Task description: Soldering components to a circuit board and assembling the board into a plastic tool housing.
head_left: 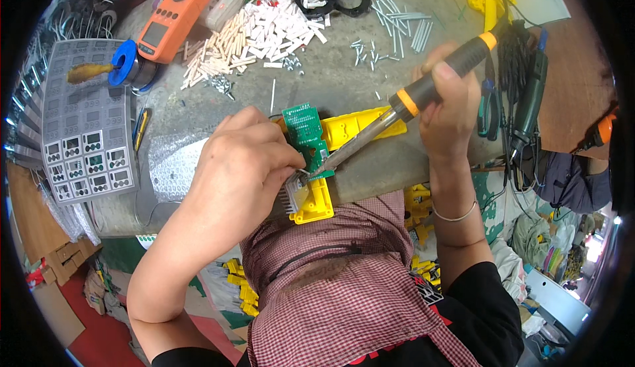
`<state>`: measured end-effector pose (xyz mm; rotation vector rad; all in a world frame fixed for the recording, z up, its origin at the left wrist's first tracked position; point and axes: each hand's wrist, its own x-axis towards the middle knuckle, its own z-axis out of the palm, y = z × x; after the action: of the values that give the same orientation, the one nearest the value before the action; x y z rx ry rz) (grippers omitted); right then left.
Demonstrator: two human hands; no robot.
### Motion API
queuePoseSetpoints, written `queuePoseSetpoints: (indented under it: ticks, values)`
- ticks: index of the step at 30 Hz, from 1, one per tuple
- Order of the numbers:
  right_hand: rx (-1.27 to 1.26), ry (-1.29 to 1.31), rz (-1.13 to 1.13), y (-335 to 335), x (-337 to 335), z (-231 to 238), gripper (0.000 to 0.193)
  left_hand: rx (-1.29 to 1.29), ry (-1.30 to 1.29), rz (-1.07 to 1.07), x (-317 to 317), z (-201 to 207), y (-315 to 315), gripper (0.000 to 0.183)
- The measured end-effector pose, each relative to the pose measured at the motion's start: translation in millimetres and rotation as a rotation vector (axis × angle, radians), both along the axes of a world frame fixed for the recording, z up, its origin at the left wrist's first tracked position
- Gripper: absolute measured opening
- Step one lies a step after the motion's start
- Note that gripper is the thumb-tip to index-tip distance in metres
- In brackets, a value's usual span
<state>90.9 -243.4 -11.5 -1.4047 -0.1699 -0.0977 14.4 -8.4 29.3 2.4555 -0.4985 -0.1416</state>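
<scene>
Mid-soldering: right hand [451,106] clamped on black-and-orange soldering iron [403,106], left hand [241,162] pinching green circuit board [305,135] in yellow plastic housing [344,135]; next likely needs steady tip.

Grey workbench [331,82] fills upper frame, evenly lit. Brown wooden surface [562,76] at upper right. Red floor [99,340] at lower left, cardboard [63,261] beside it.

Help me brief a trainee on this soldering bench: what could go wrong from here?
The left hand pinches the green circuit board right beside the soldering iron tip, so its fingers could get burned. The iron, in the right hand, also lies across the yellow plastic housing, which might melt.
</scene>
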Motion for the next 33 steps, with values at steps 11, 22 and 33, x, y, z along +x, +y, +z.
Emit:
queuePoseSetpoints:
  ticks: [11,22,33]
  values:
    - [0.024,0.145,0.05,-1,-5,-5,0.02,-0.022,-0.007,0.006,-6,-1,0,0.019]
    - [0.012,0.127,-0.067,-2,2,0,0.023,-0.02,-0.014,0.032,-2,-2,-1,0.016]
    - [0.045,0.085,-0.011,-4,4,-3,0.021,-0.006,0.011,0.028,-4,0,-1,0.016]
